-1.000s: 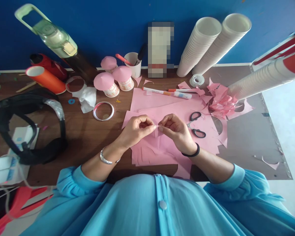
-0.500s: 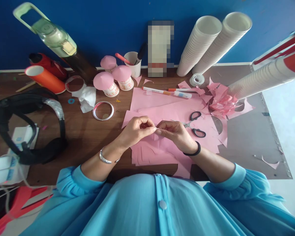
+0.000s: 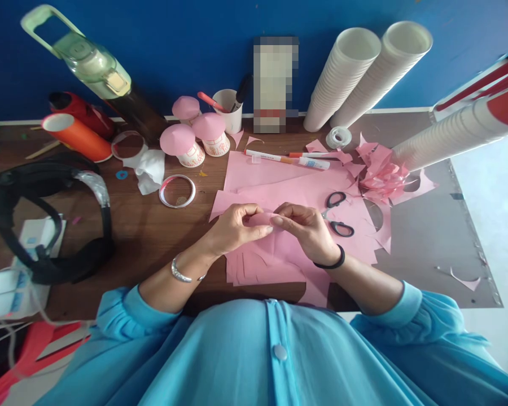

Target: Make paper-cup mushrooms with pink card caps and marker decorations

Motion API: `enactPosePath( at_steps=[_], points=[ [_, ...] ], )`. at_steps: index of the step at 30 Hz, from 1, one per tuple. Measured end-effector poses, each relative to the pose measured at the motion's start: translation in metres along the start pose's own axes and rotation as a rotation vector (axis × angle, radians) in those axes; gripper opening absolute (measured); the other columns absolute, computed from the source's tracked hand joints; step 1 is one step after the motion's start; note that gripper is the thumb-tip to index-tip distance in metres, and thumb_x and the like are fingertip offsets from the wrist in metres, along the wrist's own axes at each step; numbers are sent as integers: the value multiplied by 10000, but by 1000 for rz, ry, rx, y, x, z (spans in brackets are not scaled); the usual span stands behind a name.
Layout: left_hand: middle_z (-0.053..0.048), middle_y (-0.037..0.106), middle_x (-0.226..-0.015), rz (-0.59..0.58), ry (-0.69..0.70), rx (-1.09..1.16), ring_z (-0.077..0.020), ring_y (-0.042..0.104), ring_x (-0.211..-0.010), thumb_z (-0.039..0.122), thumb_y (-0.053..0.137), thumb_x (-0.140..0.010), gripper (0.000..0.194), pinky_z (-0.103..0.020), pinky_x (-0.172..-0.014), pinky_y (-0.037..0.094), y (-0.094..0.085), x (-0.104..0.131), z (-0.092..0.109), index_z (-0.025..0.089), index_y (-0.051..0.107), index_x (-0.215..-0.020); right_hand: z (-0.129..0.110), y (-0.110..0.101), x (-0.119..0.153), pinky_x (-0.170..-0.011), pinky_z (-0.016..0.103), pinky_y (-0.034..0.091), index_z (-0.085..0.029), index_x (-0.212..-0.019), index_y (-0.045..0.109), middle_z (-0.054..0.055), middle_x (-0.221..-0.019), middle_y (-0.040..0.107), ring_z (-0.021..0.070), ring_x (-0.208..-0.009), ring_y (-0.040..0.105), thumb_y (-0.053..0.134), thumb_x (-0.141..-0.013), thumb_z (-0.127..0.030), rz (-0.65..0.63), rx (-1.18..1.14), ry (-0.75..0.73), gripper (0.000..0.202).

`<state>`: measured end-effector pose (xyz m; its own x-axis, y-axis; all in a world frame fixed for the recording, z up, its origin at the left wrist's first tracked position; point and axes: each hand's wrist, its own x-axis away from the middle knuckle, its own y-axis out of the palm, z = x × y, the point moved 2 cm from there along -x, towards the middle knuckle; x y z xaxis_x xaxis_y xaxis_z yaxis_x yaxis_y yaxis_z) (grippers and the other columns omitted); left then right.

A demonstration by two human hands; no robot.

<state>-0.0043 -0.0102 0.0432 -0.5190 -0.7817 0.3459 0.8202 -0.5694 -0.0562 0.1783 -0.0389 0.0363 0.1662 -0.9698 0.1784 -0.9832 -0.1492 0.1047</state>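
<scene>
A small curved piece of pink paper (image 3: 261,219) is pinched between my two hands, above the stacked pink sheets (image 3: 279,197). My left hand (image 3: 239,228) holds its left side between thumb and fingers. On its right edge, my right hand (image 3: 300,225) grips with thumb and fingertips, close to the left fingertips. Black-handled scissors (image 3: 342,228) lie on the sheets just right of my right hand, their blades partly hidden. Orange-and-white markers (image 3: 265,155) and a glue stick (image 3: 314,163) rest across the sheets' far edge.
Small cups with pink cone tops (image 3: 210,127), a tape ring (image 3: 177,191) and a tall bottle (image 3: 97,67) stand left. Tall cup stacks (image 3: 342,79), clear tape (image 3: 339,137) and pink scraps (image 3: 383,175) lie right. A black headset (image 3: 105,225) is far left.
The pink piece between my fingers has turned, so that its curved face now shows. My right hand has shifted slightly, and the fingers of both hands have moved on the paper.
</scene>
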Motion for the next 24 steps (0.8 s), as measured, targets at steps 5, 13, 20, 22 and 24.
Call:
enactPosePath(
  at_steps=[5,13,20,22,24],
  points=[
    [55,378,-666,-50,-19,4,-87,343,-631,395,781,-788,360,-252,-576,248,-2,-2,-4,168,520,-690,-1,0,0,-666,296,426,-184,-688,681,18,-747,647,146,-702,564,784,-838,-531,-26,54,-17,391],
    [48,472,-662,-90,-16,6,-103,430,-652,361,778,-770,306,-257,-628,317,0,-1,-4,166,556,-690,-5,3,2,-630,296,402,-183,-675,664,17,-720,614,138,-660,512,751,-847,-588,-45,102,4,449],
    [24,566,-770,-132,-21,80,-130,507,-730,361,744,-776,231,-255,-679,387,-2,0,2,160,669,-860,-1,1,1,-614,288,367,-187,-651,626,3,-696,576,138,-672,493,806,-798,-561,6,17,40,440],
    [27,558,-755,-125,-29,80,-126,500,-723,367,746,-783,231,-254,-675,382,-2,0,1,159,665,-841,-1,1,1,-613,287,365,-187,-655,629,2,-692,575,137,-671,491,801,-805,-555,2,19,38,434],
    [42,518,-709,-107,-34,65,-112,467,-684,356,745,-790,219,-248,-645,356,-1,0,1,160,648,-795,-1,1,1,-621,288,374,-185,-675,643,7,-708,592,138,-671,499,783,-824,-557,-17,49,28,425]
  ],
)
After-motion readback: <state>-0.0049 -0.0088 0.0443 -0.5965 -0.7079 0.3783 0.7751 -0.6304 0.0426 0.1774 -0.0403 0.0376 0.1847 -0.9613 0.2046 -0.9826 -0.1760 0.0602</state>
